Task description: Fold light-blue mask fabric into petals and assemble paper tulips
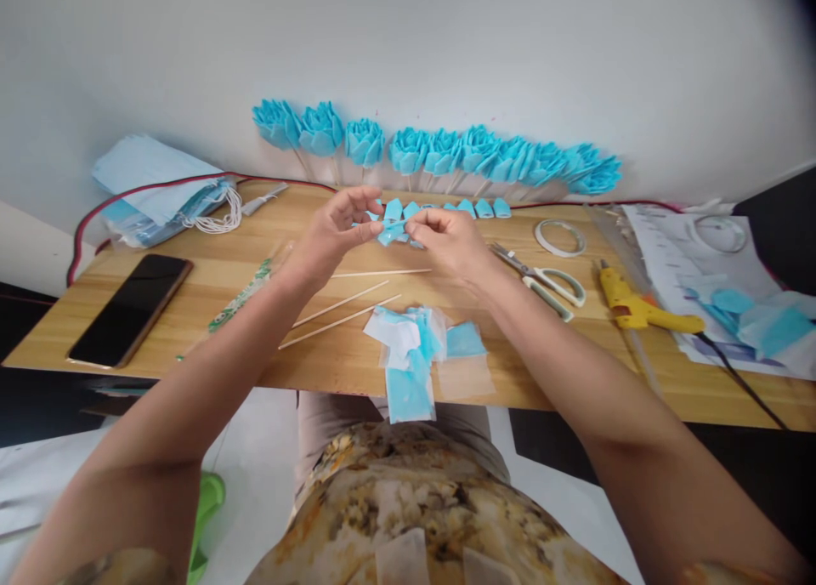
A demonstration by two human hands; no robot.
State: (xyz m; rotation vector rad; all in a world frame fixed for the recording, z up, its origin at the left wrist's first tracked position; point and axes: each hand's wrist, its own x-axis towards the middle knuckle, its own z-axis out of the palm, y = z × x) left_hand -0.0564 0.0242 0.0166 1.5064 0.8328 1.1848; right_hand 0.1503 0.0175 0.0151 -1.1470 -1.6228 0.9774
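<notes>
As left hand (332, 228) and right hand (451, 241) pinch it, the blue piece (391, 233) runs left-right.

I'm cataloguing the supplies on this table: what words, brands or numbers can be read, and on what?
None can be read.
Green-printed wrapper: print too blurred.
Paper sheet at right: markings too small.
Phone: screen dark.
Blue piece between left hand and right hand: no print visible.

A black phone (131, 309) lies at the left end of the counter (210, 266). Scissors (539, 274) and a yellow glue gun (628, 306) lie to the right. Blue paper flowers (439, 151) line the wall.
</notes>
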